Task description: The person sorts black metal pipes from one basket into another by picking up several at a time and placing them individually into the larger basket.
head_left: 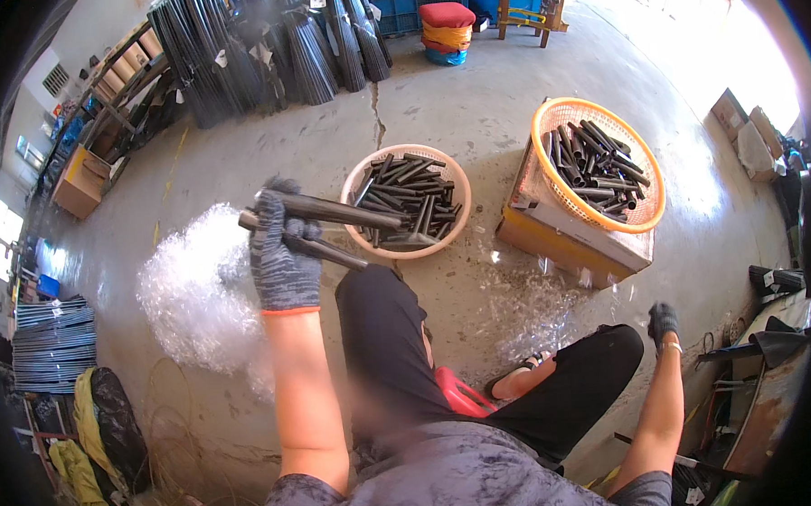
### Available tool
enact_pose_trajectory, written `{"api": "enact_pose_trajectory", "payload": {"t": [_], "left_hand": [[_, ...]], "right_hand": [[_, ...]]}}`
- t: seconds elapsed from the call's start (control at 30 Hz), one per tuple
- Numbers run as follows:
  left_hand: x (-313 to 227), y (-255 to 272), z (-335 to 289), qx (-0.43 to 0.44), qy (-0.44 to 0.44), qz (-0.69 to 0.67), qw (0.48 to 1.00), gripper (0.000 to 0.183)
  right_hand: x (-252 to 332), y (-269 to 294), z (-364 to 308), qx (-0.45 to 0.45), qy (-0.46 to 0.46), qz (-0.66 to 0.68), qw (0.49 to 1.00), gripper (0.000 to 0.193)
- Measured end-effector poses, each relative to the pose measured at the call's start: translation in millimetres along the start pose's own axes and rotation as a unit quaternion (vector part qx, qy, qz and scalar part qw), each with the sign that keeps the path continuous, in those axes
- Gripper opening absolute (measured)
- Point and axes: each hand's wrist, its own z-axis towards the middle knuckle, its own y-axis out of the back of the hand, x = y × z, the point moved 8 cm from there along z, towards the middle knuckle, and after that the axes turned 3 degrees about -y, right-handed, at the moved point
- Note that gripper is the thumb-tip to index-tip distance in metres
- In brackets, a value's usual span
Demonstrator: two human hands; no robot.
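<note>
My left hand, in a grey knitted glove with an orange cuff, is raised left of my knee. Its fingers wrap round two dark tubes, which point right, toward a pale pink basin. Short black tubes fill that basin on the floor. Off to the right, past my bent knee, my gloved right hand looks closed, and whatever may be in it cannot be made out. Farther ahead, an orange-rimmed basket holds more short black tubes.
A cardboard box supports the basket. Clear plastic wrap is heaped on my left, with scraps near my foot. Tall bundles of dark rods stand at the back beside a stacked red stool. A cluttered bench borders the right.
</note>
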Motion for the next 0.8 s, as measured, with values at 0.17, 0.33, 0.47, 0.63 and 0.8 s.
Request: {"api": "enact_pose_trajectory", "payload": {"t": [0.17,0.33,0.47,0.63,0.8], "left_hand": [[42.6,-38.5,-15.0,0.078,0.079,-0.032,0.993,0.022],[89.6,-86.7,-51.4,0.086,0.157,-0.021,0.984,0.025],[90.6,-99.1,-57.2,0.105,0.168,-0.028,0.98,0.023],[38.2,-41.6,-30.3,0.058,0.092,0.006,0.994,0.024],[-6.5,21.5,-3.7,-0.016,-0.014,-0.019,1.0,0.022]], "right_hand": [[111.3,-18.2,-85.6,0.196,0.053,0.113,0.973,0.062],[373.5,-46.1,-284.4,0.389,0.309,0.313,0.809,0.081],[411.6,-99.8,-348.3,0.547,0.305,0.342,0.7,0.053],[350.0,-107.0,-260.2,0.353,0.251,0.313,0.845,0.014],[140.3,-43.7,-48.0,0.051,0.192,0.22,0.955,0.021]]}}
